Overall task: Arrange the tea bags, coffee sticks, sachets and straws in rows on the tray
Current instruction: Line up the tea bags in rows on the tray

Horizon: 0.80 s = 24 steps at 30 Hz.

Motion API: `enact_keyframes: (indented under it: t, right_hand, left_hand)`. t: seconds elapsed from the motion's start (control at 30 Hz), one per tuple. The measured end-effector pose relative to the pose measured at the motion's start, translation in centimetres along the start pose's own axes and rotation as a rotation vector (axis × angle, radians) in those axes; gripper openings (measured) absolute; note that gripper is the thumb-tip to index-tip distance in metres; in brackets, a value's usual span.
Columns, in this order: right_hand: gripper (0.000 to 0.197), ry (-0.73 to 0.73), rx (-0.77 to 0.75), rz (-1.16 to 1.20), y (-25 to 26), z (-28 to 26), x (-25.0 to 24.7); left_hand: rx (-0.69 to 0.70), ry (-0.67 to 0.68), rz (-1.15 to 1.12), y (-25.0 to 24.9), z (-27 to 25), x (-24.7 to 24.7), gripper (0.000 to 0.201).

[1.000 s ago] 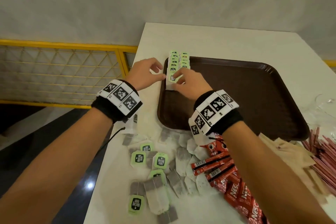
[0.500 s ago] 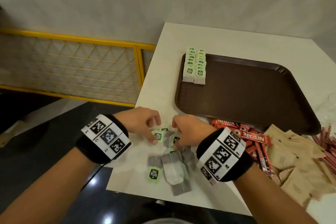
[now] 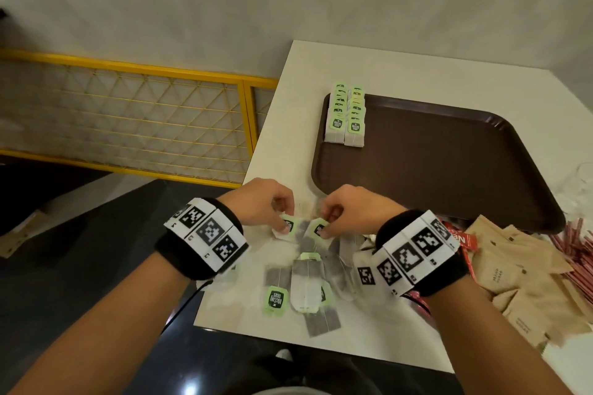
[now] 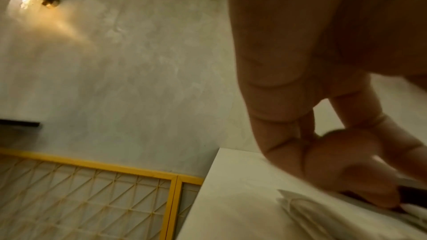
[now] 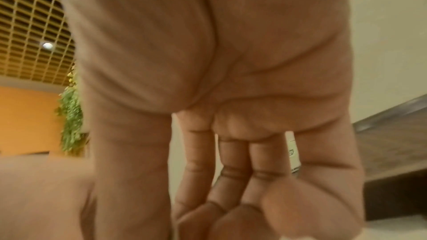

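Note:
Two rows of green-tagged tea bags [image 3: 346,119] lie overlapped at the far left corner of the brown tray [image 3: 449,157]. Below the tray's near edge, loose tea bags [image 3: 305,285] lie scattered on the white table. My left hand [image 3: 284,221] pinches one green-tagged tea bag [image 3: 288,227] from this pile. My right hand [image 3: 324,228] pinches another green-tagged tea bag [image 3: 316,230] beside it. In the left wrist view, curled fingers [image 4: 346,171] press onto a white tea bag [image 4: 307,207]. The right wrist view shows only the palm and curled fingers [image 5: 231,180].
Red coffee sticks [image 3: 462,239] lie right of my right wrist. Brown paper sachets [image 3: 519,276] are heaped at the right, with red straws [image 3: 577,247] beyond them. The table's near edge [image 3: 321,338] and left edge are close. A yellow railing [image 3: 134,119] stands to the left.
Both hands left the rows on the tray and came back to the loose pile near the table's front. Each hand now pinches a green-tagged tea bag.

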State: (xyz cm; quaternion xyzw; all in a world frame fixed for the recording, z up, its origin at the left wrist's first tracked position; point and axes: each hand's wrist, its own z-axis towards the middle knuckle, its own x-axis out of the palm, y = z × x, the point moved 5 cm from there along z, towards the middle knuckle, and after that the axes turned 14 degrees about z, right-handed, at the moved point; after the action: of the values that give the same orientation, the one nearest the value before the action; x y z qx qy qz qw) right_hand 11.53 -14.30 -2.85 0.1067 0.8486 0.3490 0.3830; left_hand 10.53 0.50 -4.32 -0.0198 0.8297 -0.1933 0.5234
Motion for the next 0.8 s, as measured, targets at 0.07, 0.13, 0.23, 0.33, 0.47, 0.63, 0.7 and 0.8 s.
enact_keyframes:
  t: [0.07, 0.13, 0.23, 0.33, 0.47, 0.63, 0.7, 0.8]
  right_hand:
    - [0.015, 0.011, -0.031, 0.090, 0.0, -0.2, -0.7]
    - [0.011, 0.019, -0.062, 0.238, 0.0, -0.5, -1.4]
    - [0.009, -0.007, -0.074, 0.520, -0.6, -0.7, -3.2]
    - [0.013, -0.095, -0.043, 0.706, -1.7, -0.3, -5.5]
    - [0.021, -0.185, 0.020, 0.804, -3.3, 1.4, -8.3]
    - [0.024, -0.254, 0.119, 0.718, -5.6, 4.9, -11.1]
    - [0.026, -0.267, 0.149, 0.661, -6.0, 6.4, -12.0]
    - [0.027, -0.330, 0.206, 0.540, -6.2, 8.2, -13.6]
  left_hand:
    - [0.004, 0.019, -0.044, -0.1, -0.2, -0.4, 0.013]
    - [0.028, 0.044, -0.137, -0.3, -0.3, -1.2, 0.009]
    - [0.050, 0.019, -0.331, -0.6, 0.1, -3.3, 0.012]
    - [-0.004, 0.000, -0.434, -0.8, 1.2, -5.0, 0.013]
    - [-0.027, -0.012, -0.571, -1.2, 3.6, -6.2, 0.017]
    - [-0.107, -0.074, -0.630, -1.9, 8.0, -6.9, 0.025]
    - [-0.139, -0.074, -0.632, -2.0, 9.9, -7.2, 0.026]
    - [-0.160, -0.077, -0.529, -1.9, 12.8, -7.7, 0.026]
